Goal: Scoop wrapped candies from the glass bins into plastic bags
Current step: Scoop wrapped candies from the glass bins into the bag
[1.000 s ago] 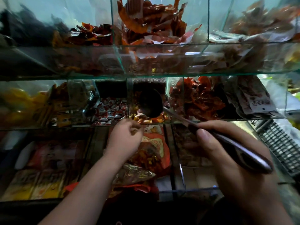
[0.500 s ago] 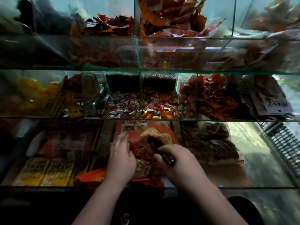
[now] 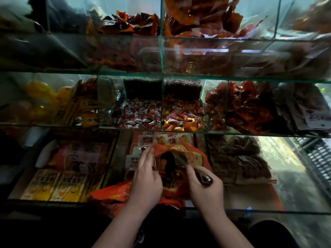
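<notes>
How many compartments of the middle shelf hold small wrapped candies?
2: one with red-and-white candies, centre-left; one with orange and mixed candies, directly to its right. Others may be hidden by glare.

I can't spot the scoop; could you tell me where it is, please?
Low centre of the head view: the right hand grips the scoop by its handle, bowl inside the orange bag that the left hand holds open.

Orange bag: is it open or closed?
Open. The left hand pinches up the rim of the orange bag, and the scoop held by the right hand sits in its mouth.
</notes>
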